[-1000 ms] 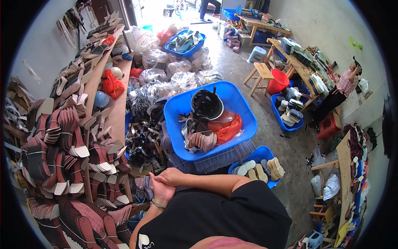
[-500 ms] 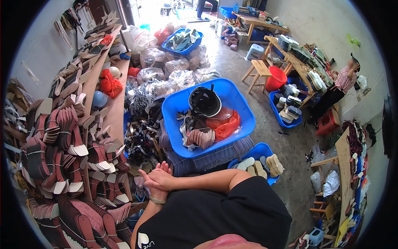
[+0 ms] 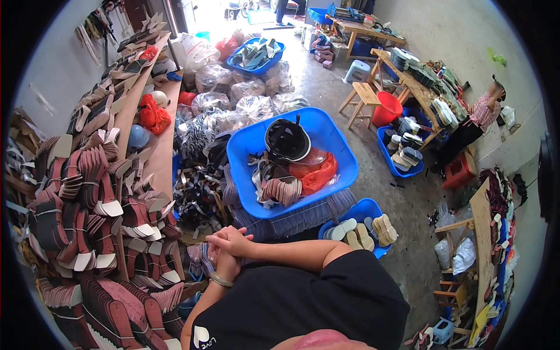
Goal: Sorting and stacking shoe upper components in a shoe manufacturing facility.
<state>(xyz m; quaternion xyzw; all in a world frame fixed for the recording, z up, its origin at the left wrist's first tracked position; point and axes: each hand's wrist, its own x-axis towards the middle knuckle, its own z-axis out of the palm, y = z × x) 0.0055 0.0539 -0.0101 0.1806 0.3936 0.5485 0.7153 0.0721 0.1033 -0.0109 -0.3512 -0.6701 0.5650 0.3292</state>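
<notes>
In front of my body my two hands are clasped together, with nothing else visible between them. My right hand (image 3: 230,240) lies on top, its fingers closed over my left hand (image 3: 226,265). From beneath, the fingers of my left hand fold up around the right one and are partly covered. A bangle circles my left wrist. Just beyond the hands stands a large blue tub (image 3: 240,189), holding a black helmet (image 3: 288,140), a red plastic bag (image 3: 321,175) and a bundle of shoe insoles (image 3: 282,191). Neither hand touches the tub.
Stacks of dark red insoles (image 3: 105,309) fill the left side beside a wooden board (image 3: 160,169). Striped bundles (image 3: 280,224) lie under the tub. At right are a blue basin of soles (image 3: 361,233), a stool (image 3: 364,96), a red bucket (image 3: 388,109) and a person (image 3: 484,114) by a workbench.
The fingers of my hands have closed together more; the left fingers that were stretched out are now folded around the right hand. The view has shifted slightly.
</notes>
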